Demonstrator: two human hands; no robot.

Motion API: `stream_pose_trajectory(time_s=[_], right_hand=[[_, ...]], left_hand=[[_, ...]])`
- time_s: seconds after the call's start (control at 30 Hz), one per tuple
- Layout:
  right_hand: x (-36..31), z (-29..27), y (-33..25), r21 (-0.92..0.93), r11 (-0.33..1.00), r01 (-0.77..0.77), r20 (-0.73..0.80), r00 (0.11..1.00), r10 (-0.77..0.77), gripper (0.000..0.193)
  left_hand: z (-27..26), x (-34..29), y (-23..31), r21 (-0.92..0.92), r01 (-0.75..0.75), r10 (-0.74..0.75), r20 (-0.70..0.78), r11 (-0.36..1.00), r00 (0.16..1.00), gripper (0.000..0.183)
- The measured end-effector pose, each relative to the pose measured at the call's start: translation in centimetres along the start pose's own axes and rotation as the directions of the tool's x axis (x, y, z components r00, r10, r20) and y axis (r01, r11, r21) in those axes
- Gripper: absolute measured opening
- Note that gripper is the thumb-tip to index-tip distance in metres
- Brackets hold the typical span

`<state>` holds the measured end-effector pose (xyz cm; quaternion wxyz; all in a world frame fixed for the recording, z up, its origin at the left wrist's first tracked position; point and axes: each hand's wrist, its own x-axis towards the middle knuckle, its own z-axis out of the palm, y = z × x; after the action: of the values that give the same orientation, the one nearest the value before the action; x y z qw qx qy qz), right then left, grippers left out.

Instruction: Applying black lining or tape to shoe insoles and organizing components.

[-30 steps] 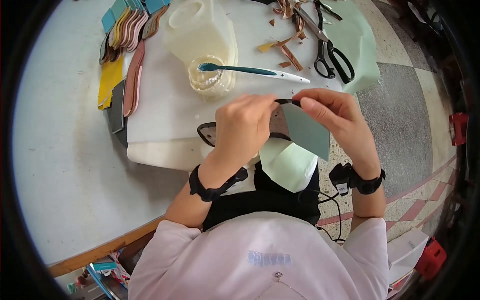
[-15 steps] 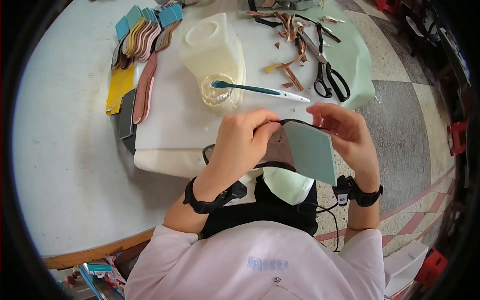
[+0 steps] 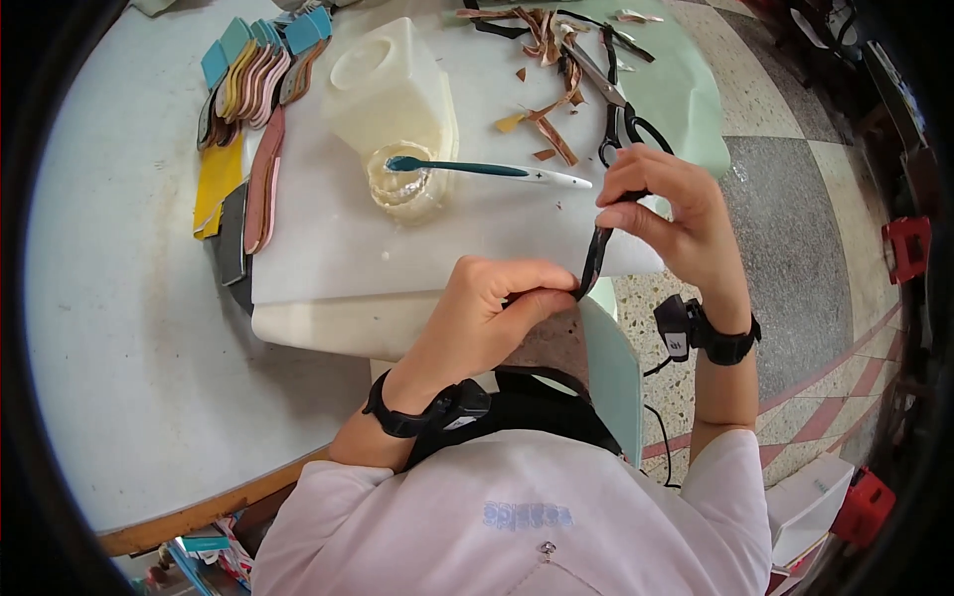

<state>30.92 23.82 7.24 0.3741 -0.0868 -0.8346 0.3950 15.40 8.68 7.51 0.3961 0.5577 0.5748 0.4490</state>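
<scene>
- A flat panel (image 3: pixel 549 345) is held over the lap, its brown face edged in black along the lower side and its right end covered by a stiff pale blue-green piece (image 3: pixel 614 372).
- A narrow black strip (image 3: pixel 593 260) is stretched upward between the hands (its join to the panel is hidden).
- The left hand (image 3: pixel 477 313) is held low, back upward, the strip and the panel's upper edge being pinched between thumb and fingers.
- The right hand (image 3: pixel 681 214) is raised higher and farther out, fingers curled, the strip's upper part being pinched against the thumb.
</scene>
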Motion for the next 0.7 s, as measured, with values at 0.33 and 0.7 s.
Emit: stream_pose_trajectory(time_s=[0.33, 0.7], right_hand=[[-0.1, -0.7, 3.4, -0.232, 0.946, -0.228, -0.312, 0.938, 0.15, 0.01], [1.6, -2.3, 6.4, -0.478, 0.701, -0.529, -0.113, 0.829, 0.548, 0.035]], left_hand=[[-1.3, -0.7, -0.1, -0.235, 0.202, -0.229, -0.091, 0.951, 0.969, 0.014], [-4.0, -0.7, 1.1, -0.561, 0.105, -0.264, -0.209, 0.821, 0.942, 0.015]])
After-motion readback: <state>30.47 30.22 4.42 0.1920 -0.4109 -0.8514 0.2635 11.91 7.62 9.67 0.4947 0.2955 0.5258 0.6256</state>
